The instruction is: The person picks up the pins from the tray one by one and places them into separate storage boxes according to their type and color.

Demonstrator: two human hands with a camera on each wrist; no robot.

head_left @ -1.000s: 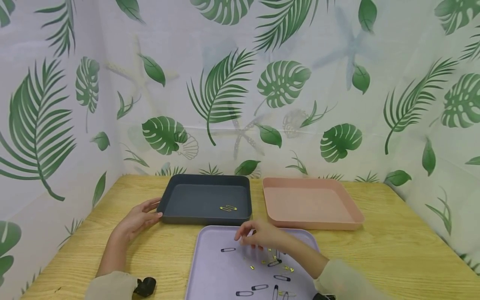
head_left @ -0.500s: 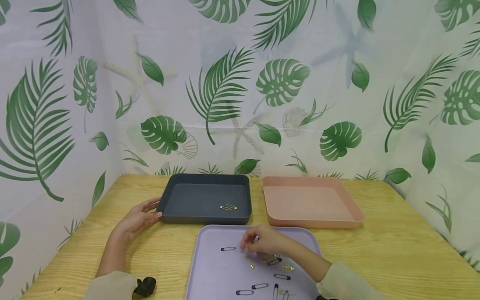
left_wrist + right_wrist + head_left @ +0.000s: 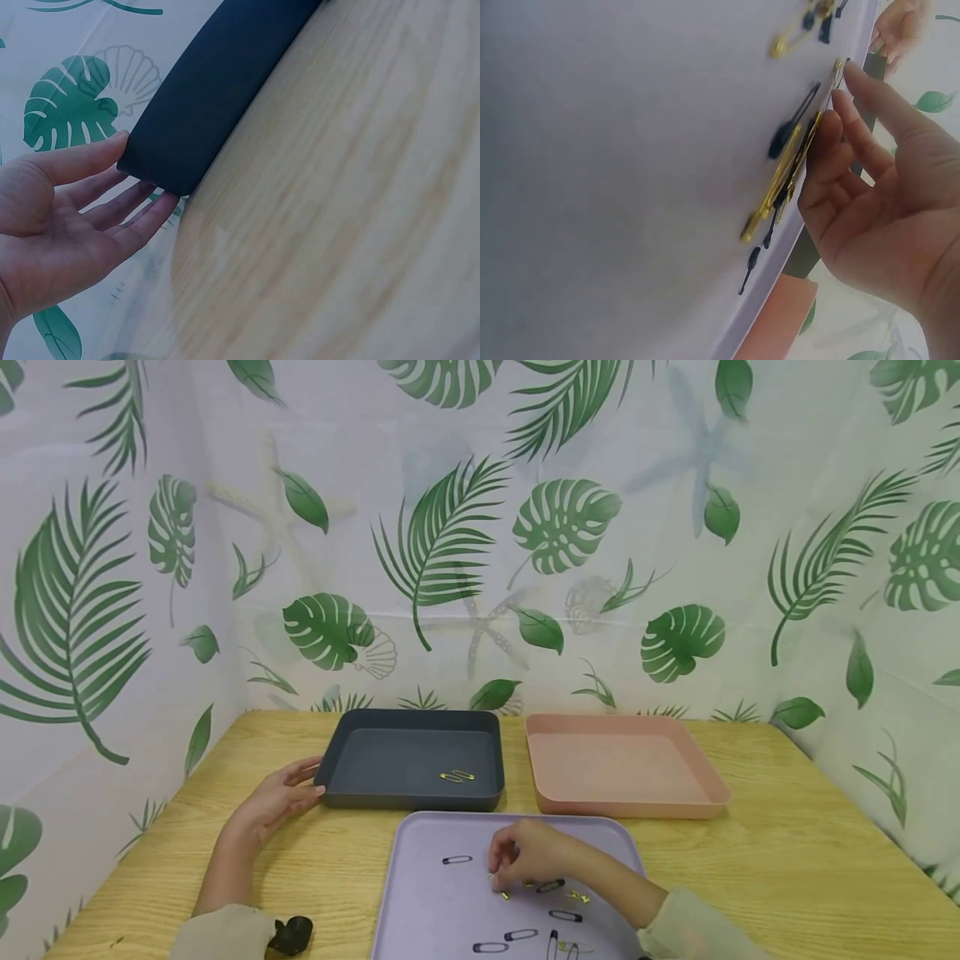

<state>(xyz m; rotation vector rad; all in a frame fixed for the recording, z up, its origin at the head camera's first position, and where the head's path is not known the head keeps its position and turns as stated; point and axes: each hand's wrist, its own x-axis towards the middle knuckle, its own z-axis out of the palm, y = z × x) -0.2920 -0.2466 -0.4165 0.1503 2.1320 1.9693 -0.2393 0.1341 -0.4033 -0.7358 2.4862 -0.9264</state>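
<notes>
Two-handed: holding the right hand (image 3: 536,853) low over the lilac tray (image 3: 427,906), with bent fingers, at a gold safety pin (image 3: 505,895); whether pinching it or merely touching, impossible to tell. Seeing more gold pins (image 3: 584,899) and several black pins (image 3: 577,918) lying scattered near that hand, and one lone black pin (image 3: 449,861) lying apart, to its left. Resting the left hand (image 3: 272,803), with thumb and fingers extended, against the left end of the dark tray (image 3: 390,760), while seeing two gold pins (image 3: 447,776) lying inside. Farther out, noticing the pink tray (image 3: 615,764), the wooden table (image 3: 780,835) and leaf-printed cloth (image 3: 637,431) hanging behind.
</notes>
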